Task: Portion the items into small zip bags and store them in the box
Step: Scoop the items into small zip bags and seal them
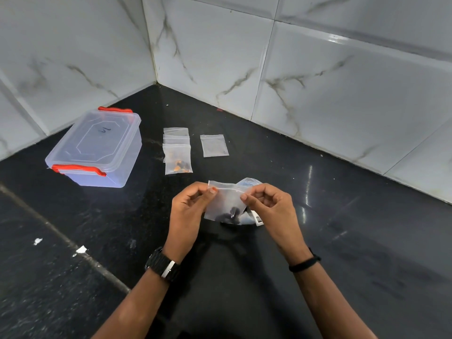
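A person's left hand (188, 211) and right hand (271, 206) each pinch a top corner of a small clear plastic zip bag (226, 204) above the black stone counter (342, 241), dark pieces (232, 214) hanging in its bottom just below the fingertips. Beyond the grip lie a stack of small clear zip bags (177, 150), the top one holding orange-brown bits, and a single flat clear bag (214, 145). Farther left stands the lidded clear plastic box with red latches (97, 148).

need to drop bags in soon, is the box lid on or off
On. The clear lid sits flat on the box, with both red latches at its ends.
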